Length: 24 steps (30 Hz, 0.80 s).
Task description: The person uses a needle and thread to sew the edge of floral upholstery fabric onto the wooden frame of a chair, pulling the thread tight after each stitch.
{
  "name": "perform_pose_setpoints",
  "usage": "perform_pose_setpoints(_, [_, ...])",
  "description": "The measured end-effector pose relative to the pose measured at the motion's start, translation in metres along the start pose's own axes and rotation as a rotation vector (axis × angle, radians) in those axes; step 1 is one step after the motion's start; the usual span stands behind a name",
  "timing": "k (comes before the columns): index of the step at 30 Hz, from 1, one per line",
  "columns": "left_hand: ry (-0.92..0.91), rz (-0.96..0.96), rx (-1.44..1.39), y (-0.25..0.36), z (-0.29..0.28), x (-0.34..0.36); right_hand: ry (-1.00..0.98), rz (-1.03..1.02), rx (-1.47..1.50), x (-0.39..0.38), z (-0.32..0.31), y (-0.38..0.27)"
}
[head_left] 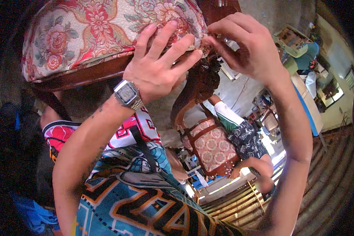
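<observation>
A floral-upholstered seat [78, 27] with a glossy wooden rail [67, 85] fills the upper left, above a dark carved leg [198, 84]. My left hand [159, 63], a metal watch [126, 94] on its wrist, lies over the seat's front right corner with fingers spread on the fabric edge. My right hand [244, 45] is at that same corner, just right of my left fingertips, its thumb and index finger closed near the edge of the cloth. What sits between them is too small to make out.
Another person [247, 145] in dark patterned shorts is beside a second upholstered wooden chair [212, 147] at lower middle right. A cluttered bench with a blue-edged board [305, 106] stands at right. Blue material [33, 212] lies at lower left. Corrugated metal sheeting [322, 185] shows at lower right.
</observation>
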<state>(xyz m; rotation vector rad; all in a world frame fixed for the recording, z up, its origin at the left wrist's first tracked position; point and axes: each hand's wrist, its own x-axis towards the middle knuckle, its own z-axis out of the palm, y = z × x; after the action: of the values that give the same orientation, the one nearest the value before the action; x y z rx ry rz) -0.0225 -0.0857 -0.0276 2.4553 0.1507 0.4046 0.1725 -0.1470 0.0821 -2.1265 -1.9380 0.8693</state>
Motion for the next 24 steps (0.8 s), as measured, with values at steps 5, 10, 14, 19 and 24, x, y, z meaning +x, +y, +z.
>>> perform_pose_setpoints(5, [0.034,0.000,-0.018,0.002,0.003,0.006,0.006,-0.019,-0.010,0.002,-0.001,0.014])
perform_pose_setpoints(10, [0.004,-0.010,-0.009,-0.001,0.003,0.004,-0.186,-0.015,-0.069,0.017,-0.007,0.004])
perform_pose_setpoints(14, [0.046,-0.007,-0.012,0.001,0.004,0.007,-0.144,-0.017,0.055,0.007,-0.008,0.018])
perform_pose_setpoints(19, [0.013,-0.019,-0.021,0.003,0.004,0.006,-0.323,0.015,-0.311,0.013,-0.006,0.001])
perform_pose_setpoints(24, [0.055,-0.046,-0.053,0.004,0.000,0.009,0.546,0.091,-0.122,-0.042,0.005,0.001])
